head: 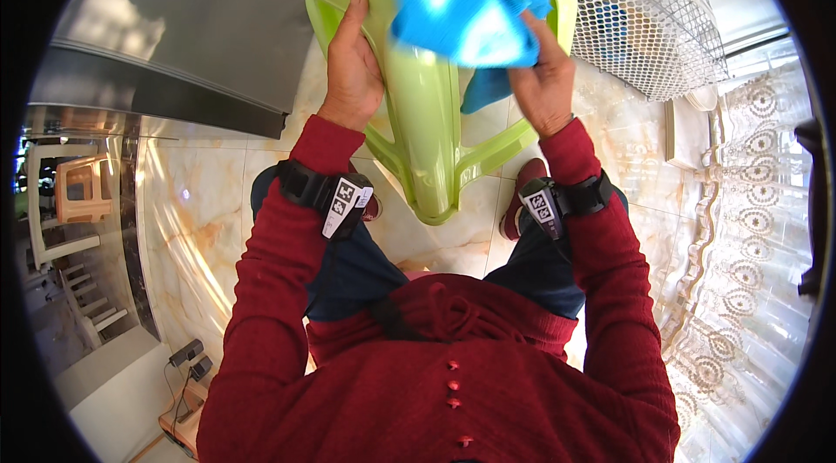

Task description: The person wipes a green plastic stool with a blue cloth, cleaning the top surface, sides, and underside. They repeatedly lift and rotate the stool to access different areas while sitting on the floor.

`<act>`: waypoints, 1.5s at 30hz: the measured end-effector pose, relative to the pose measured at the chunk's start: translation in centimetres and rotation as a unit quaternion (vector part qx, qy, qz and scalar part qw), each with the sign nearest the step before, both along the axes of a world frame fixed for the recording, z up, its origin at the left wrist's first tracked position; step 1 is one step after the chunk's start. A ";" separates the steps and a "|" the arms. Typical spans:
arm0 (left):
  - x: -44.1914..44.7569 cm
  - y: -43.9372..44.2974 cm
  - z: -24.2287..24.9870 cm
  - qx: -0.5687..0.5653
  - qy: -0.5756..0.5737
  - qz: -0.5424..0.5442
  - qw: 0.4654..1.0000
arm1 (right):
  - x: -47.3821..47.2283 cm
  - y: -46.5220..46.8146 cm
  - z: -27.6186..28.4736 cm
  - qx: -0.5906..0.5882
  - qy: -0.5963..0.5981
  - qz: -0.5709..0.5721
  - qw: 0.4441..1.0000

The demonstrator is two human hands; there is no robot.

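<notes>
A light green plastic stool (pixel 428 149) is before me at the top middle, one broad leg pointing toward my feet. My left hand (pixel 353 74) grips the stool's edge at a side opening. Its thumb lies on the outer face, and the other fingers are mostly hidden behind the plastic. In my right hand (pixel 545 81) is a bright blue cloth (pixel 457 12), bunched and blurred, which covers part of the stool's upper right side. A lower fold of the cloth hangs beneath that hand. Whether the cloth presses on the plastic I cannot tell.
A dark grey flat-topped surface (pixel 215 25) stands at upper left. To the upper right is a wire mesh cage (pixel 633 32), above a lace curtain (pixel 744 254). Marbled tiles (pixel 189 221) cover the floor. Black adapters with cords (pixel 189 358) sit at lower left; an orange stool (pixel 85 188) is farther off.
</notes>
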State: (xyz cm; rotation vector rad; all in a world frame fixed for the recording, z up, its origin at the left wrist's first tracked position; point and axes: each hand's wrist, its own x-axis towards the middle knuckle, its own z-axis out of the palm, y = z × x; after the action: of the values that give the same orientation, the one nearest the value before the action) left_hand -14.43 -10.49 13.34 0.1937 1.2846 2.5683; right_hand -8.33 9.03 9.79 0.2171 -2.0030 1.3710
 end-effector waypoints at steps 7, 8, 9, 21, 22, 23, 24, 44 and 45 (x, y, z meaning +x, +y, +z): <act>-0.5 -0.7 0.5 0.050 -0.055 -0.065 0.995 | 2.9 -2.8 0.0 0.239 -0.008 0.102 0.966; -0.8 -0.9 0.5 0.043 -0.040 -0.056 0.997 | 3.4 -2.8 0.0 0.263 -0.033 0.111 0.958; -1.0 -1.1 0.4 0.041 -0.010 -0.055 0.998 | 3.8 -2.8 -0.1 0.287 -0.057 0.120 0.949; -3.1 -1.5 0.0 -0.013 -0.020 0.061 0.998 | 7.5 -2.8 -5.5 0.379 -0.308 0.357 0.797; -3.3 -1.5 0.0 -0.015 -0.019 0.064 0.998 | 7.7 -3.1 -6.1 0.386 -0.329 0.351 0.787; -3.4 -1.6 -0.1 -0.021 -0.022 0.073 0.997 | 7.7 -3.2 -6.5 0.398 -0.341 0.348 0.778; -3.5 -1.7 -0.2 -0.020 -0.021 0.073 0.997 | 7.5 -3.1 -6.9 0.409 -0.354 0.344 0.767; -3.6 -2.5 -0.2 -0.053 -0.007 0.084 0.995 | 0.5 12.5 -5.1 0.393 -0.330 -0.142 0.846; -3.5 -2.5 -0.2 -0.059 -0.011 0.083 0.995 | 0.2 12.7 -4.8 0.360 -0.287 -0.171 0.871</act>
State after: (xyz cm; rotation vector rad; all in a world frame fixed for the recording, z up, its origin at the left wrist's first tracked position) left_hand -17.96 -13.03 13.16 0.0371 1.4988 2.6099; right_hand -8.17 21.70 5.00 -0.2489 -2.8191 0.4263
